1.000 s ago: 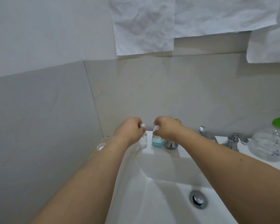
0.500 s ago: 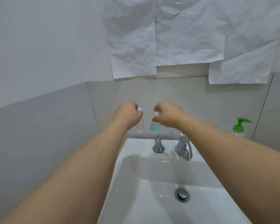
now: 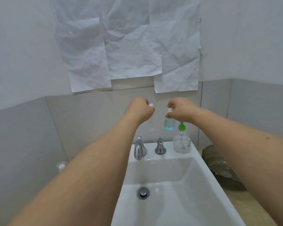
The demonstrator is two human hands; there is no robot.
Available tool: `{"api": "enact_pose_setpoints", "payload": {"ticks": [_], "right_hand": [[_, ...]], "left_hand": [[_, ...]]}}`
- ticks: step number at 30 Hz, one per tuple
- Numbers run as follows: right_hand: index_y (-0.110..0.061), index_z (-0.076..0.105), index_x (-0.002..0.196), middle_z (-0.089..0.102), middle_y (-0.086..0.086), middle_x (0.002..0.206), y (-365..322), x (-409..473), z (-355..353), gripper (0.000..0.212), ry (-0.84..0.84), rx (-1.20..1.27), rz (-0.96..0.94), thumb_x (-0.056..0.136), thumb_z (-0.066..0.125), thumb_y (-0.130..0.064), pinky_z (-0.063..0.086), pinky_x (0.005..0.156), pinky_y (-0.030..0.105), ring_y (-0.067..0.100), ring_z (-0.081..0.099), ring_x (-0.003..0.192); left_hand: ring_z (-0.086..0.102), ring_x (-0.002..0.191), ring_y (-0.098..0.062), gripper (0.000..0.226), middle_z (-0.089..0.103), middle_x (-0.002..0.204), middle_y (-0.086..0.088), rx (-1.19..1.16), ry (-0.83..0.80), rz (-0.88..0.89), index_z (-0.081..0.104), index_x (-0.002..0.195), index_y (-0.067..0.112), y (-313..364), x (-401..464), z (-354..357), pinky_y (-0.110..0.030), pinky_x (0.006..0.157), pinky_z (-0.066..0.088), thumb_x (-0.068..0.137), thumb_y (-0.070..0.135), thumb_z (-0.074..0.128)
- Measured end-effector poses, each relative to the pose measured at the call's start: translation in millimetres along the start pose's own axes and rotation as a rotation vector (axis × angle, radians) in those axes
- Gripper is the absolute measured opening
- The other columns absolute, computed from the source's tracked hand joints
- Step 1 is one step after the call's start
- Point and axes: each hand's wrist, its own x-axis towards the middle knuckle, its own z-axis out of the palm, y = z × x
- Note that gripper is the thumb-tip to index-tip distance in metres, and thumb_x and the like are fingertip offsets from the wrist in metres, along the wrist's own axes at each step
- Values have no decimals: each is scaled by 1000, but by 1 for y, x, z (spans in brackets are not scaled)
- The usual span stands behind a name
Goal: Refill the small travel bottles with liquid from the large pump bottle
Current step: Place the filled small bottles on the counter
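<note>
Two small clear plastic travel bottles hang in the air above the back of the white ceramic sink [image 3: 203, 168], one in each hand. The left hand [image 3: 140, 110] is curled tight round the top of an empty-looking clear bottle [image 3: 152, 123], a white cap [image 3: 151, 104] peeping out between thumb and knuckle; the body below the fist is faint against the tile and hard to read. The right hand [image 3: 180, 110] pinches the white-capped neck of a second clear bottle with blue liquid in its lower half [image 3: 169, 123], which hangs upright, long axis vertical.

The large clear pump bottle with a green pump head [image 3: 182, 141] stands upright on the sink's rear ledge, just beside the chrome tap handle [image 3: 160, 146] and to the right of the chrome spout [image 3: 138, 149]. It sits directly below the right hand, the blue-filled bottle's base close above and slightly left of the green pump. The right hand is plainly the nearer one; the left is well apart from the pump, across the taps.

Both bottles look capped, so I judge that uncapping comes before any filling, and that the empty bottle in the left hand must travel rightward to reach the nozzle.
</note>
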Motion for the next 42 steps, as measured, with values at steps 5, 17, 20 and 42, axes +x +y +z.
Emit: {"api": "enact_pose_setpoints", "payload": {"ticks": [5, 17, 20, 42], "right_hand": [[-7, 57, 129, 57, 11, 133, 60, -18, -24, 48, 15, -2, 71, 87, 70, -24, 42, 95, 31, 26, 54, 121], [-7, 61, 125, 63, 12, 123, 217, -38, -2, 41, -28, -28, 348, 86, 69, -17, 50, 96, 38, 28, 60, 111], [-6, 64, 119, 65, 13, 117, 245, -37, 23, 35, -70, -41, 396, 86, 69, -16, 52, 94, 39, 28, 63, 106], [-4, 57, 126, 59, 18, 125, 326, -20, 108, 35, -164, -21, 477, 94, 55, -19, 48, 95, 40, 33, 57, 114]], "left_hand": [[65, 86, -33, 19, 64, 82, -13, -75, -80, 28, 66, 86, 5, 50, 8, 60, -36, 76, 52, 92, 23, 65], [65, 95, -31, 20, 70, 100, -13, -79, -301, 37, 67, 107, 7, 115, 17, 218, -36, 83, 53, 93, 21, 64], [67, 96, -33, 13, 67, 91, -10, -60, -351, 24, 66, 97, 9, 113, 20, 255, -33, 77, 50, 90, 20, 65], [41, 123, -31, 20, 58, 100, -8, 129, -405, 30, 68, 95, 16, 72, 22, 374, -39, 98, 44, 91, 33, 60]]}}
